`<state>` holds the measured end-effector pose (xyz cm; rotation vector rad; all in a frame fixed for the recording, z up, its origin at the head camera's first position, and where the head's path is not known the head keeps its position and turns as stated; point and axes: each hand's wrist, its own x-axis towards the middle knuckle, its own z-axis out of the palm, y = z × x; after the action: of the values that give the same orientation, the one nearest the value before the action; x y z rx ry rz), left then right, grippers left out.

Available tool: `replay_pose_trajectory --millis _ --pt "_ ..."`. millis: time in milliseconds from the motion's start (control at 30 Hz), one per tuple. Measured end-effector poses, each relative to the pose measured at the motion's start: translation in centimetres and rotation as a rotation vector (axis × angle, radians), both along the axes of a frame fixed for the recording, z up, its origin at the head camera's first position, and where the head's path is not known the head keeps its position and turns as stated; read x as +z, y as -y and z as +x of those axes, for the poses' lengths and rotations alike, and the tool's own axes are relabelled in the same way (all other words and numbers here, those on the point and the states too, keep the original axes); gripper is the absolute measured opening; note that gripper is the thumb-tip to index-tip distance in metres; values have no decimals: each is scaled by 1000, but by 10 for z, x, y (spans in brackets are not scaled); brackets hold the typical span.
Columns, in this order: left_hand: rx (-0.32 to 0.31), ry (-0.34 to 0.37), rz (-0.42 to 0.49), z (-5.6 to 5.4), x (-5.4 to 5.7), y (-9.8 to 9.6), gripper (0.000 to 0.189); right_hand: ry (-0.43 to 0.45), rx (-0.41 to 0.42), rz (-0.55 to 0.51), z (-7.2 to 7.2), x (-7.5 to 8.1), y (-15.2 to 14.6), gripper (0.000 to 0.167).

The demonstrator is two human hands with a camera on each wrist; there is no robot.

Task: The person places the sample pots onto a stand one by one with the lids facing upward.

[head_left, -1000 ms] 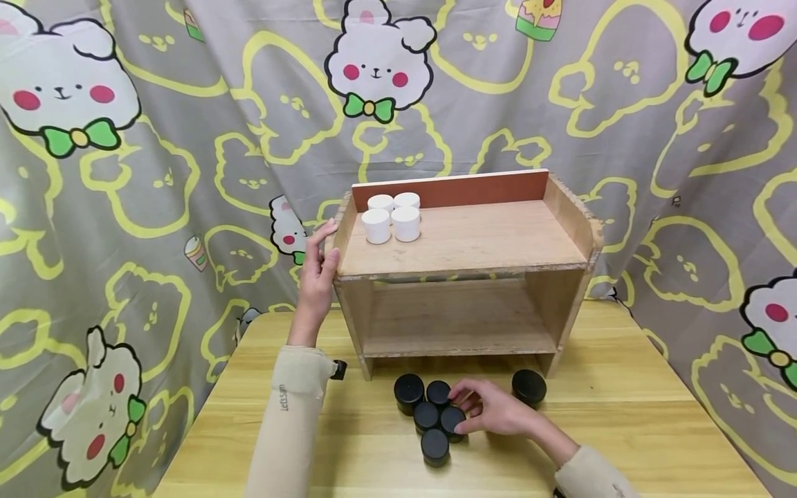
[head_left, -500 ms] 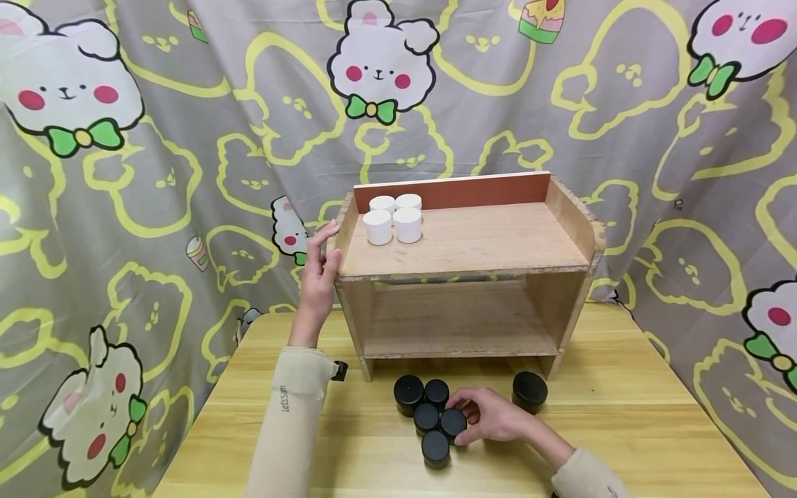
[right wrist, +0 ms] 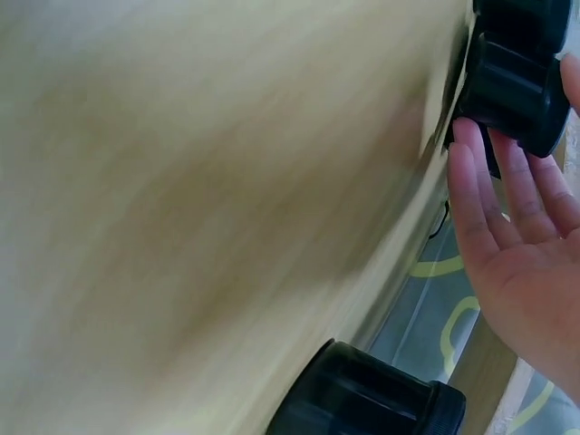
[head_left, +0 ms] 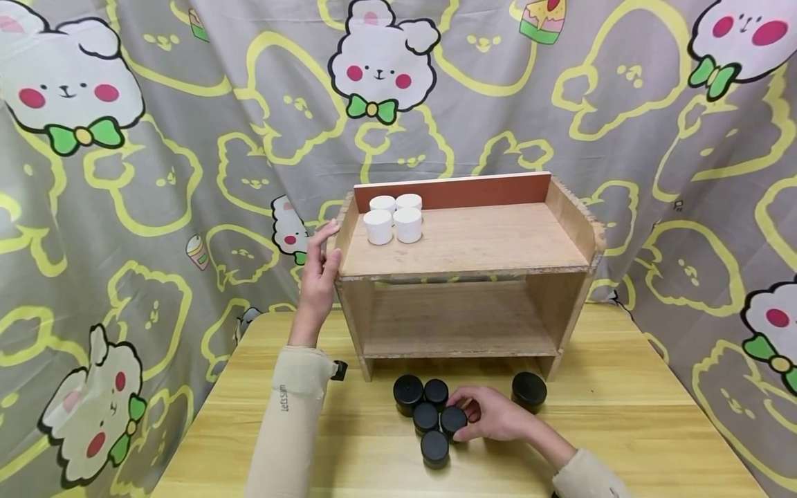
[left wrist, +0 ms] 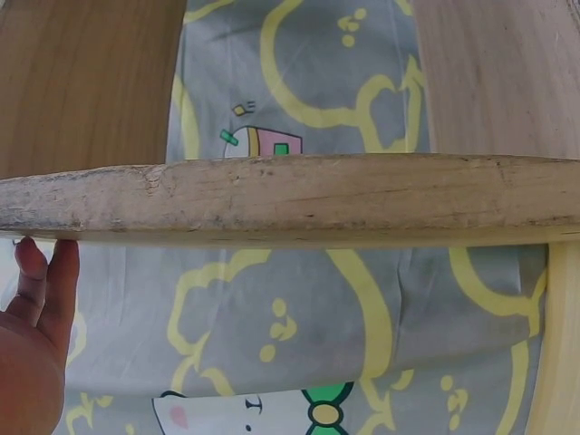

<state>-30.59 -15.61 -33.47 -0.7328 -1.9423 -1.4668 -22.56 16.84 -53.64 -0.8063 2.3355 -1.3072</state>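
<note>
A small wooden shelf [head_left: 463, 273] stands on the table, with several white jars [head_left: 407, 225] grouped at the left of its top board. My left hand [head_left: 317, 280] rests its fingertips against the shelf's left side panel [left wrist: 299, 201], its fingers fairly straight. In front of the shelf, several black jars with lids [head_left: 426, 418] form a tight cluster. My right hand [head_left: 494, 413] holds the rightmost black jar [head_left: 454, 418] of that cluster between thumb and fingers. In the right wrist view, fingertips touch this jar's side [right wrist: 507, 86]; it sits against its neighbours.
One larger black jar [head_left: 529, 391] stands apart, right of my right hand and near the shelf's right leg. The light wooden table [head_left: 629, 415] carries everything. A grey patterned curtain [head_left: 187, 194] hangs behind and at both sides.
My right hand and the black jar at its fingers have shifted very slightly, with small shifts in the cluster. The left hand stays on the shelf's side panel.
</note>
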Motion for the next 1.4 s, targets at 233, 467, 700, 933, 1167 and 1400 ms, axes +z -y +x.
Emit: replay_pose_trajectory --millis 233,467,700,933,1167,1400 --pt "6 9 0 1 1 0 44 -23 -11 -8 2 4 0 43" --pt "-5 2 -2 0 0 0 44 -12 -34 -35 5 13 0 42" --pt "4 4 -3 0 0 0 44 -28 -43 -48 6 24 -1 43" --pt "14 11 -8 1 0 0 44 -52 -47 -60 5 29 -3 40" --pt "11 10 -1 -1 -2 0 44 -131 -54 -33 4 36 -3 40" --pt "22 31 10 -5 -6 0 44 -158 -79 -46 5 43 -1 39"
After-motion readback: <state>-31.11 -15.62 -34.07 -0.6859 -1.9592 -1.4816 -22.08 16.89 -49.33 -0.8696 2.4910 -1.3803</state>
